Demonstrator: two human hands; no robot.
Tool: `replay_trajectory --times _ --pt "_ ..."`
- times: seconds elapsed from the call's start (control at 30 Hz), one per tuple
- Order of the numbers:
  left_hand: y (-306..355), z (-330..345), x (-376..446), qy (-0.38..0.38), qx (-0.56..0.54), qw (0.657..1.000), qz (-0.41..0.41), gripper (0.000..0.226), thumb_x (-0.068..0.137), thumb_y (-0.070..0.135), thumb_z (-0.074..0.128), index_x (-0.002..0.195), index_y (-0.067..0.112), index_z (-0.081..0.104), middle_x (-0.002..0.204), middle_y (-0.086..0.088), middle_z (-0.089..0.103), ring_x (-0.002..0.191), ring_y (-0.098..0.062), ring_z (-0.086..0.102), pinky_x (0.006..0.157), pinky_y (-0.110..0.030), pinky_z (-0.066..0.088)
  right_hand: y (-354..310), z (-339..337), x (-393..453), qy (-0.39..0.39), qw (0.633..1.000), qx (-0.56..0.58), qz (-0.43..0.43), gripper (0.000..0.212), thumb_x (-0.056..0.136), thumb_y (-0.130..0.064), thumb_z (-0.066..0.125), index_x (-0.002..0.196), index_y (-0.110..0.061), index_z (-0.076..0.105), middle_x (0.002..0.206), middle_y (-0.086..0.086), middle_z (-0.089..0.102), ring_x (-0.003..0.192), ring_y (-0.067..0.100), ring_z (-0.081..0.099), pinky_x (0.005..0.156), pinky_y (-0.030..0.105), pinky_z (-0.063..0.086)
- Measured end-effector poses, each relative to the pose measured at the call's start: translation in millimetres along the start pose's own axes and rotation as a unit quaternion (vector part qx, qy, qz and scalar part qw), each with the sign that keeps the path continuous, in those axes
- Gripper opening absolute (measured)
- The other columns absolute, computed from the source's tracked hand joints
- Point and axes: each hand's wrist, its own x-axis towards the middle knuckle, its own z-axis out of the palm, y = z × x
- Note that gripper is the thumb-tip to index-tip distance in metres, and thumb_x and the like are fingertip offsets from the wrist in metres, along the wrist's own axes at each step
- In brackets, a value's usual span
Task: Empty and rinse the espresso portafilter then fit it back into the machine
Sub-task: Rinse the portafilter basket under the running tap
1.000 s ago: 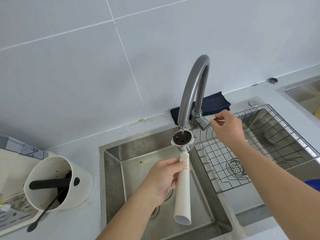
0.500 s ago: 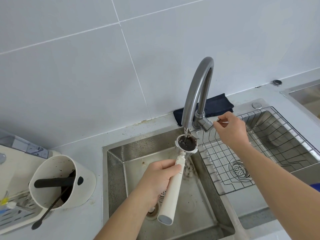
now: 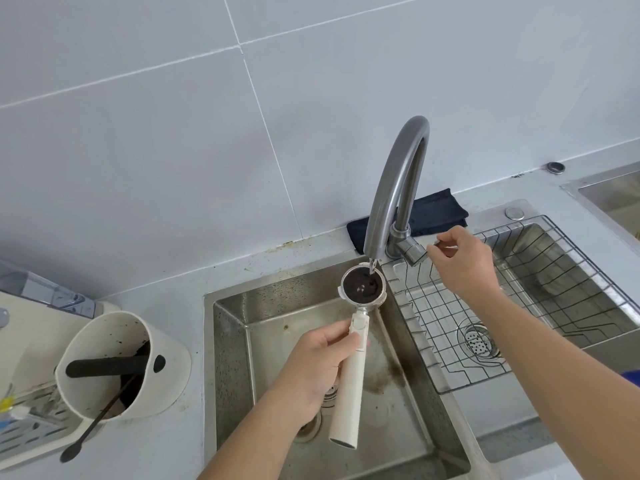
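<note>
My left hand (image 3: 318, 362) grips the cream handle of the portafilter (image 3: 349, 386) over the left sink basin (image 3: 235, 341). Its metal basket (image 3: 363, 285) faces up, holds dark wet coffee residue, and sits right under the spout of the grey curved faucet (image 3: 398, 174). A thin stream of water falls into the basket. My right hand (image 3: 464, 261) pinches the faucet's lever (image 3: 438, 244) beside the faucet base. The corner of the cream espresso machine (image 3: 24, 327) shows at the far left.
A cream knock box (image 3: 138, 379) with a black bar and coffee grounds stands left of the sink, a black brush leaning in it. A wire rack (image 3: 540, 268) lines the right basin. A dark cloth (image 3: 433, 211) lies behind the faucet. Brown residue marks the left basin floor.
The portafilter handle swung from left-leaning back to nearly straight toward me, with the basket kept under the spout. Water keeps running into it. My right hand stays on the lever.
</note>
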Motion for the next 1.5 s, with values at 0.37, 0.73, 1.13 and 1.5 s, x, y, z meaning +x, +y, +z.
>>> replay_trajectory --times 0.37,0.73,1.13,1.5 --pt "4.3 10.3 6.3 -0.003 -0.098 0.993 -0.064 0.016 0.091 0.010 0.065 0.100 0.009 0.078 0.090 -0.011 0.075 0.079 -0.018 0.068 0.063 -0.027 0.057 0.5 1.0 0.3 -0.001 1.000 0.009 0.002 0.011 0.090 -0.029 0.067 0.097 -0.026 0.059 0.086 -0.016 0.065 0.077 0.001 0.061 0.052 0.022 0.046" --pt "0.1 5.7 7.9 0.061 -0.043 0.992 -0.101 0.009 0.086 0.014 0.072 0.090 0.012 0.079 0.078 -0.012 0.074 0.054 -0.017 0.062 0.048 -0.025 0.050 0.1 0.7 0.2 -0.005 1.000 0.013 0.006 0.010 0.090 -0.029 0.066 0.094 -0.029 0.057 0.085 -0.016 0.064 0.076 0.003 0.061 0.051 0.023 0.046" --pt "-0.3 -7.0 5.1 0.101 0.043 0.992 -0.062 0.012 0.082 0.018 0.075 0.086 0.029 0.079 0.065 -0.002 0.071 0.046 -0.017 0.059 0.043 -0.025 0.049 1.3 0.7 -0.8 -0.006 1.000 0.016 0.006 0.010 0.090 -0.030 0.067 0.094 -0.028 0.057 0.084 -0.015 0.064 0.076 0.004 0.062 0.052 0.025 0.047" --pt "-11.8 -10.7 11.3 0.111 0.045 0.993 -0.003 0.025 0.085 0.013 0.072 0.096 0.035 0.076 0.082 0.005 0.076 0.068 -0.021 0.064 0.061 -0.034 0.054 4.8 1.2 1.1 -0.008 1.000 0.013 0.001 0.012 0.090 -0.030 0.066 0.097 -0.027 0.058 0.086 -0.013 0.066 0.077 0.006 0.063 0.053 0.027 0.051"
